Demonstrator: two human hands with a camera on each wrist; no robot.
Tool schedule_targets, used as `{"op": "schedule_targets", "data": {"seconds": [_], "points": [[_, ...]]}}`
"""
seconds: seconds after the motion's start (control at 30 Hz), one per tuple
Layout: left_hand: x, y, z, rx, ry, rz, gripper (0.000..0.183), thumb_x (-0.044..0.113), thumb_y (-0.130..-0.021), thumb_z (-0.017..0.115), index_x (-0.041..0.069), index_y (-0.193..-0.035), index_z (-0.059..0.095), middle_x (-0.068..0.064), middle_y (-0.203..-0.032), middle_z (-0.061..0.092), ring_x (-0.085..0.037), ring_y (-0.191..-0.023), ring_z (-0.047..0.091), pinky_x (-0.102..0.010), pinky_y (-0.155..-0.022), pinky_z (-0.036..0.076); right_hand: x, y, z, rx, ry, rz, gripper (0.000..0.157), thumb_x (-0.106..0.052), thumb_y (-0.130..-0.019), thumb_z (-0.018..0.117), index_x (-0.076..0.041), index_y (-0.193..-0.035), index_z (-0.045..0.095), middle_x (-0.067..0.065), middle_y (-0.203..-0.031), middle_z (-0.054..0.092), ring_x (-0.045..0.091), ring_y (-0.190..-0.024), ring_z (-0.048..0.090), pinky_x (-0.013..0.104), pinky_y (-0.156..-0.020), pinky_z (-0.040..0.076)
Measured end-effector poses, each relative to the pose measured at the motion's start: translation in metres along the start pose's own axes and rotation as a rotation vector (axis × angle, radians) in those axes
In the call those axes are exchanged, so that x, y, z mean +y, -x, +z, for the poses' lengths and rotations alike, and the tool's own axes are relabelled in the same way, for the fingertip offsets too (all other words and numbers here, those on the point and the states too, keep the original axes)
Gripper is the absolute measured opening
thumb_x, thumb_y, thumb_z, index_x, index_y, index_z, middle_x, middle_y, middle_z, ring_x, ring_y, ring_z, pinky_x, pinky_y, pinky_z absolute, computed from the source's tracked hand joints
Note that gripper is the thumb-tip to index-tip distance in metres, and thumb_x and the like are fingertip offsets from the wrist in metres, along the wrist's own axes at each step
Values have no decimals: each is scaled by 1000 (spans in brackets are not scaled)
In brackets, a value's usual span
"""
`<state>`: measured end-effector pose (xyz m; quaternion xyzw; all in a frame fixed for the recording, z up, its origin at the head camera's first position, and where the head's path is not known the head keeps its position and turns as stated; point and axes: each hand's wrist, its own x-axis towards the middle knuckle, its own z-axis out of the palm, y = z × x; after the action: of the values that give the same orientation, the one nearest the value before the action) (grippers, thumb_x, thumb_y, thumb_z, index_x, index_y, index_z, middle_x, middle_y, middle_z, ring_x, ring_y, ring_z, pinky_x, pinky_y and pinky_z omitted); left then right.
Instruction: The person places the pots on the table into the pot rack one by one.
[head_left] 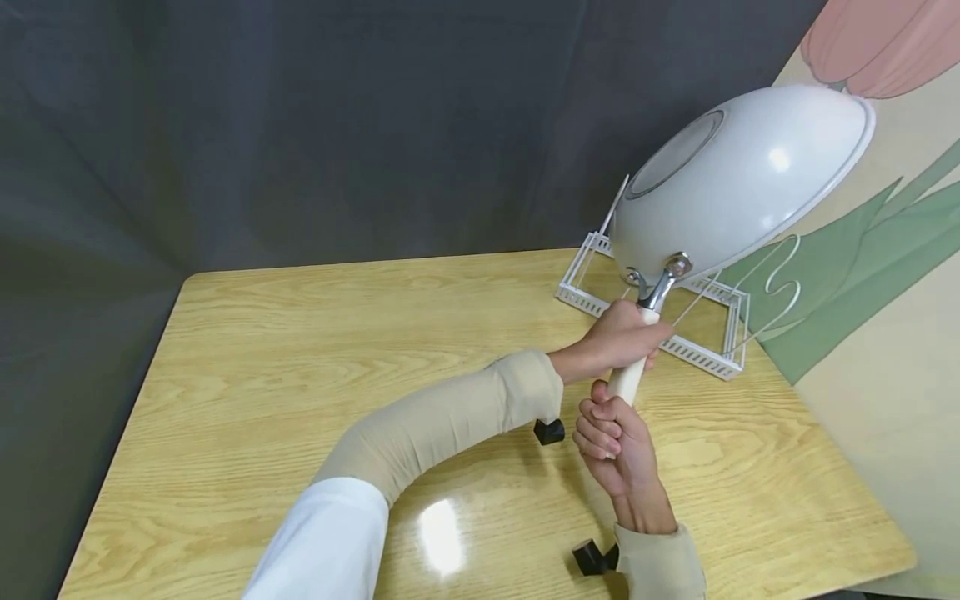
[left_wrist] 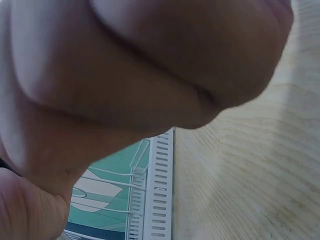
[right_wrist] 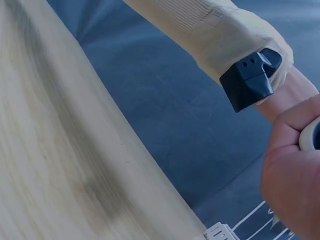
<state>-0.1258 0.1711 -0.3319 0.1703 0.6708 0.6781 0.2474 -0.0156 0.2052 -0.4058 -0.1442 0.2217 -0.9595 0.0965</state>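
Observation:
A white wok (head_left: 742, 175) is held up on its side over the back right of the table, its round base facing left and its rim to the right. Its white handle (head_left: 628, 379) slants down towards me from a metal bracket. My left hand (head_left: 618, 333) grips the handle just below that bracket; in the left wrist view the same hand (left_wrist: 125, 75) fills the upper part. Lower down, my right hand (head_left: 618, 433) curls round the handle's end. A white wire rack (head_left: 701, 357) stands under and behind the wok, which partly hides it.
The wooden table (head_left: 300, 358) reaches to a dark curtain (head_left: 337, 133) at the back. Behind the rack on the right is a wall with painted green leaves (head_left: 847, 258) and a pink flower. Small black wrist cameras (head_left: 550, 431) hang under both sleeves.

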Motion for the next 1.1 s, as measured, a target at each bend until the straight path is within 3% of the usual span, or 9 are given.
{"op": "schedule_targets", "data": {"seconds": [0.23,1.1], "points": [[-1,-3,-2,-33,-164,-12,31,13,-96,66,6,-67,58,-4,-56,59,-15,-47,58,-22,-47,46,0,-1,-4,-8,-76,36,23,10,-94,38,-6,-98,55,-6,-62,17,4,-46,17,15,-44,27],[-22,-12,10,-64,-324,10,37,13,-95,64,10,-59,55,-2,-53,60,-12,-47,63,-22,-45,48,-6,12,-14,20,-123,87,19,7,-92,39,-8,-90,51,-8,-60,18,3,-46,19,15,-44,26]]}}
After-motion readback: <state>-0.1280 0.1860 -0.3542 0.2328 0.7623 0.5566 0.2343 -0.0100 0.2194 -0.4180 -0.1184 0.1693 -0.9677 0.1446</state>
